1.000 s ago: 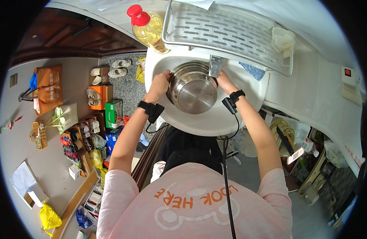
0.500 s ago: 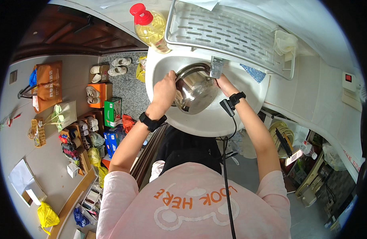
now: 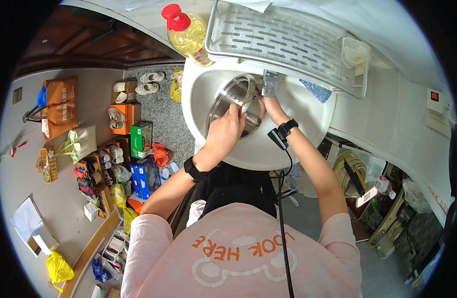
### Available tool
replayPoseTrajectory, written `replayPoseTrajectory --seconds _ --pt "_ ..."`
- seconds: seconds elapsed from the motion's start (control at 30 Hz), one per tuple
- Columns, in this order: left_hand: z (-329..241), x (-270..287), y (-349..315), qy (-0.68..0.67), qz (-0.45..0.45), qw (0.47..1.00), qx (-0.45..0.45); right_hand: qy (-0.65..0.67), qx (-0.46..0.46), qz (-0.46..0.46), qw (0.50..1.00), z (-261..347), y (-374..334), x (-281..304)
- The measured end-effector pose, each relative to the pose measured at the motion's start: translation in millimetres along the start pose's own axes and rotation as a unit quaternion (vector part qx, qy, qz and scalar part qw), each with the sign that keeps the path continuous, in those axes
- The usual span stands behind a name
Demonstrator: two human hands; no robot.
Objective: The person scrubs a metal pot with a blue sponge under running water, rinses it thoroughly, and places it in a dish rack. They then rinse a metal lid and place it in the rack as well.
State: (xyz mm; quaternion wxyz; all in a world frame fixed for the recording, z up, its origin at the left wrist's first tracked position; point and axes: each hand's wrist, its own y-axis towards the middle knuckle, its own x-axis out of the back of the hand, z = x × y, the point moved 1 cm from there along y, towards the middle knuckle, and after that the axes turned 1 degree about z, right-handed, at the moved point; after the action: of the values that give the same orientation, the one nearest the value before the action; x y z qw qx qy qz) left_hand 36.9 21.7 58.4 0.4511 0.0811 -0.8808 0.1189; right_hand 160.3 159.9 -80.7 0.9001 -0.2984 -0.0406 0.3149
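Note:
A shiny stainless steel pot (image 3: pixel 219 107) is tilted inside the white washbasin (image 3: pixel 315 116), under the metal faucet (image 3: pixel 270 84). My left hand (image 3: pixel 223 130) is closed on a curved steel edge that stands up across the pot; whether this edge belongs to the pot or to a separate piece I cannot tell. At the pot's right side, my right hand (image 3: pixel 272 109) grips it, its fingers partly hidden by the faucet and the steel. Both wrists wear black bands.
Behind the basin stand a red-capped bottle of yellow liquid (image 3: pixel 189 39) and a slotted grey rack (image 3: pixel 283 37). A blue patterned cloth (image 3: pixel 315 91) lies on the basin's right rim. Shoes and boxes (image 3: pixel 140 141) line the left floor. A black cable (image 3: pixel 283 223) hangs down my front.
The pot has turned, showing a different side. My left hand has moved from its left edge rightward to the curved edge over the middle. My right hand has shifted slightly.

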Motion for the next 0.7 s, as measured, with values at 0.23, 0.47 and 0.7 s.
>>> replayPoseTrajectory --seconds 0.23,0.47,0.7 --pt "-5 -12 -8 -0.108 -0.017 0.994 0.025 0.090 -0.028 -0.003 0.996 0 5 -13" --pt "-10 -20 -19 -0.205 -0.041 0.975 0.072 0.247 -0.213 0.060 0.943 14 3 -14" --pt "2 -21 -13 -0.285 -0.105 0.944 0.126 0.319 -0.190 0.084 0.925 -7 -6 -15"
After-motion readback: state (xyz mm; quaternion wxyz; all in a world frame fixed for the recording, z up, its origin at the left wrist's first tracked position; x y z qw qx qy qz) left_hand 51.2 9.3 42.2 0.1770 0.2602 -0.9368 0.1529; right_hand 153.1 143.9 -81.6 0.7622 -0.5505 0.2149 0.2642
